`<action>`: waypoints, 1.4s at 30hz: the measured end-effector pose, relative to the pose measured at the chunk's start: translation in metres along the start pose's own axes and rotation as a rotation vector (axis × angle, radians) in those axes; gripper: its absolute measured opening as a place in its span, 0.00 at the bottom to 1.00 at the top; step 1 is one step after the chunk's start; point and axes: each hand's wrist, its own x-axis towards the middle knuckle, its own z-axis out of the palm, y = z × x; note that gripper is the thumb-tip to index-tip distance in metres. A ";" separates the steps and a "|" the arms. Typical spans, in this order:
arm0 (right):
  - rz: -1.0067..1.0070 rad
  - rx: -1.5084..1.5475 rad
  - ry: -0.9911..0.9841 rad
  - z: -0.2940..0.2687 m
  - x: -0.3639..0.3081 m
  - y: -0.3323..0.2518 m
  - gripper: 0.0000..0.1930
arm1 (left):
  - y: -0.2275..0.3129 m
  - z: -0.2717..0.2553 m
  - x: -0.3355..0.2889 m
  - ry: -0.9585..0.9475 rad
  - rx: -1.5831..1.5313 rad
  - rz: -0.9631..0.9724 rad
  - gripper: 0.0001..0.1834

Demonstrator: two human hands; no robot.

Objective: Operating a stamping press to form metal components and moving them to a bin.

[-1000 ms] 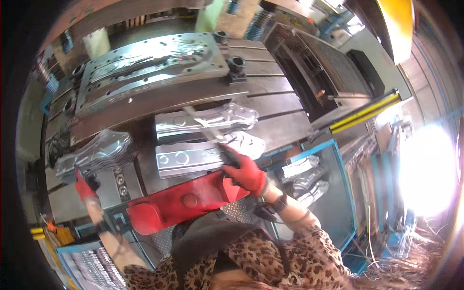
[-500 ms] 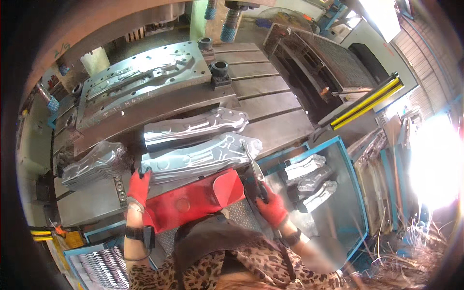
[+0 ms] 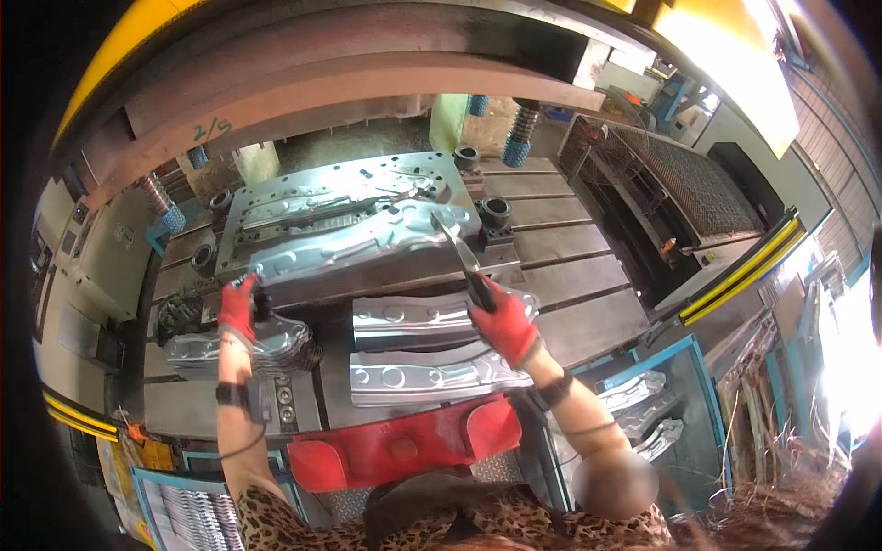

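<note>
Over the near part of the die block [image 3: 243, 207] I hold a long, shaped sheet-metal panel [image 3: 344, 243], slightly tilted. My left hand [image 3: 237, 308], in a red glove, is closed at the panel's left end; a small dark thing beside its fingers cannot be made out. My right hand [image 3: 505, 326], also gloved in red, grips the dark handle of a pair of tongs [image 3: 464, 257], whose metal jaws reach the panel's right end. Nearer me, two more panels, a far one [image 3: 413, 312] and a near one [image 3: 423, 376], lie on the press bed.
A stack of panels [image 3: 243, 347] lies at left. A red padded sheet [image 3: 404, 448] borders the bed in front of me. The raised press ram [image 3: 367, 83] spans above. Blue-framed bins stand right [image 3: 698, 386] and lower left [image 3: 156, 491]. A yellow-black bar [image 3: 740, 266] projects at right.
Both hands have moved away from me, carrying the panel from the near side of the bed to the die block. The view has shifted, showing more of the ram.
</note>
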 end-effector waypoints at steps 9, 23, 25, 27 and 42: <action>0.042 -0.105 -0.072 0.063 0.144 -0.020 0.22 | 0.001 0.023 0.111 -0.044 -0.003 -0.011 0.17; 0.031 -0.337 -0.111 0.079 0.184 -0.035 0.24 | 0.008 0.043 0.151 -0.083 0.487 0.235 0.21; -0.001 -0.373 -0.103 0.077 0.181 -0.037 0.25 | 0.010 0.041 0.148 -0.046 0.468 0.183 0.23; 0.078 -0.391 -0.190 0.074 0.172 -0.037 0.26 | 0.009 0.037 0.136 0.064 0.374 0.156 0.23; -0.042 -0.474 -0.034 0.008 0.031 0.008 0.29 | -0.053 -0.117 -0.099 0.041 -0.346 -0.115 0.19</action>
